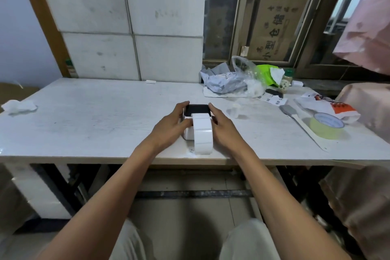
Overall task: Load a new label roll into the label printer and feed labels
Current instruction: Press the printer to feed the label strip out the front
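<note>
A small white label printer (197,121) with a glossy black top sits near the front edge of the scuffed white table (84,116). A strip of matte white labels (203,133) curls from it in a loop. The left hand (172,123) and right hand (222,126) clasp its sides.

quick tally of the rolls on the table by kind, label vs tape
label roll: 1, white, against the label printer, between the hands
tape roll: 1, yellowish, lying flat at the right
total: 2
</note>
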